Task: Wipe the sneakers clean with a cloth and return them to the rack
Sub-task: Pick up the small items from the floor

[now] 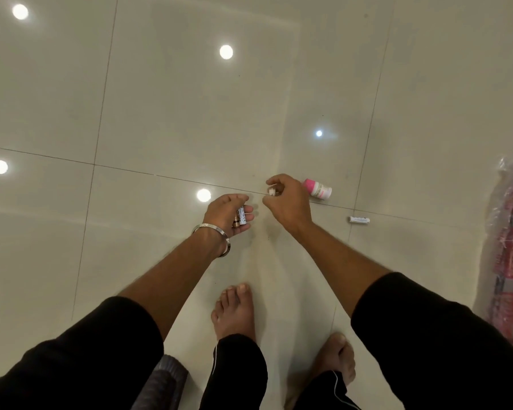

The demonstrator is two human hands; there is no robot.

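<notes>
Glossy pale floor tiles (166,108) are filling the view, thin dark grout lines crossing them, five round ceiling-light reflections showing on the polish. Landmark: the pink-capped bottle (317,188), small white plastic cylinder, lying on its side on the floor.

Two hands are reaching down, both in black sleeves pushed up the forearm. Right hand (288,199) is hovering just left of the bottle, fingers curled, pinching one small whitish item (270,191); too small to identify. Left hand (228,213), further left of the bottle, is cupping two batteries (240,216), slim cylinders side by side, one white-labelled, one dark with gold; fingers curled round them. One plain metal bangle (212,239) is sitting on the left wrist.

One more white battery (358,220) is lying flat on the floor, below and right of the bottle, apart from both hands.

Far right of the bottle, a clear crinkled plastic bundle (510,247) with red-printed packs inside is getting cut off by the frame edge; print unreadable.

Two bare feet are standing well below the bottle, dark trouser legs with a thin white stripe partly covering them. One grey ribbed object (168,377) at bottom edge, mostly hidden by the left sleeve; cannot tell what it is.

Sneakers, cloth and rack: not showing in this view.
</notes>
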